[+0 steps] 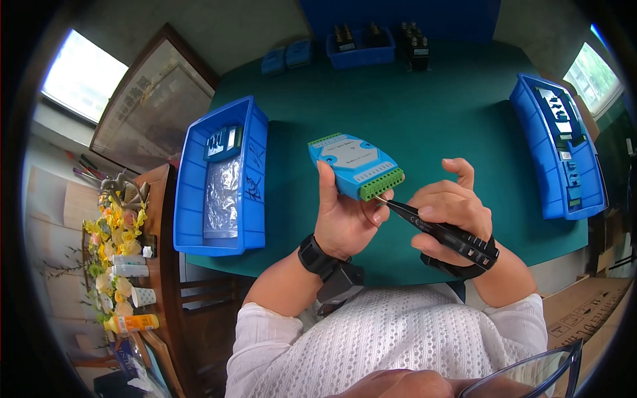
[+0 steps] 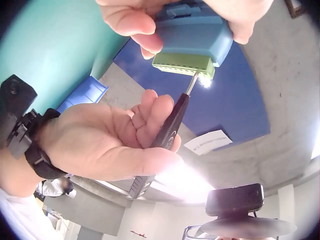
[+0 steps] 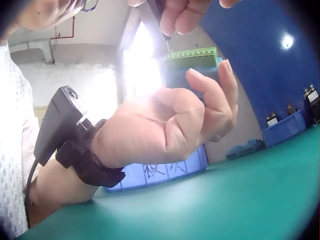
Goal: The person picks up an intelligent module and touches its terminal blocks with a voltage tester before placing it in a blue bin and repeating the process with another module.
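My left hand (image 1: 342, 229) holds up a blue module (image 1: 355, 157) by its sides, above the green table. The module has a grey label on top and green terminal blocks (image 1: 383, 184) at both ends. In my right hand (image 1: 458, 211) is a black pen-shaped screwdriver (image 1: 434, 229), gripped between thumb and fingers. Its thin metal shaft (image 2: 192, 82) meets one end of the near terminal block in the left wrist view. Seen from the right wrist, the block's row of openings (image 3: 192, 56) faces up, and left-hand fingers wrap the module's lower body.
A blue bin (image 1: 253, 179) with a module and clear plastic bags stands at left. Another blue bin (image 1: 531, 146) holding modules is at right. Along the back sit blue modules (image 1: 298, 53), a small blue bin (image 1: 361, 58) and a black terminal device (image 1: 418, 56).
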Demonstrator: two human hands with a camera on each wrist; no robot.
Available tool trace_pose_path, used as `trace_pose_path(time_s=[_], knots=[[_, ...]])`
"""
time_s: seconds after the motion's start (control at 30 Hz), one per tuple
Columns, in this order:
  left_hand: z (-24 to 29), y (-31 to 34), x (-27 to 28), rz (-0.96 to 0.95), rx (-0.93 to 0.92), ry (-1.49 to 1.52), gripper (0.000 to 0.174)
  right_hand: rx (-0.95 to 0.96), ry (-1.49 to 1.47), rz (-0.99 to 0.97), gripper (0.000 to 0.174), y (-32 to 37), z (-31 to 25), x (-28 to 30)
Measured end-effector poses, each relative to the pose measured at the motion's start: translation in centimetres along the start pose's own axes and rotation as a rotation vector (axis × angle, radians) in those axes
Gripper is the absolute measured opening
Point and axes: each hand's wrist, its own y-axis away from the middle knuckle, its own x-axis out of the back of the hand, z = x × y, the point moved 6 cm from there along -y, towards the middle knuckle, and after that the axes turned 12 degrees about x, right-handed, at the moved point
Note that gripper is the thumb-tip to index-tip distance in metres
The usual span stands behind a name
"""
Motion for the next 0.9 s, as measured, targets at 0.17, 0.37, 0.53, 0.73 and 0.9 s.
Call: trace_pose_path(time_s=[0.17,0.37,0.53,0.73,0.9], knots=[[0.1,0.0,-0.1,0.009,-0.009,-0.004,0.079,-0.004,0.0,0.009,0.032,-0.1,0.0,0.0],[-0.1,-0.2,0.2,-0.052,0.006,0.025,0.079,0.007,-0.031,0.008,0.031,-0.1,-0.2,0.1],[-0.1,-0.1,0.1,-0.021,0.009,0.014,0.079,0.015,-0.025,-0.019,0.032,0.0,-0.1,-0.2],[0.6,0.2,-0.3,-0.041,0.009,0.082,0.087,-0.004,-0.134,0.129,0.033,0.4,0.5,1.4],[1.5,0.0,-1.3,-0.182,0.001,-0.034,0.099,-0.238,-0.364,0.5,0.034,1.6,3.6,4.0]])
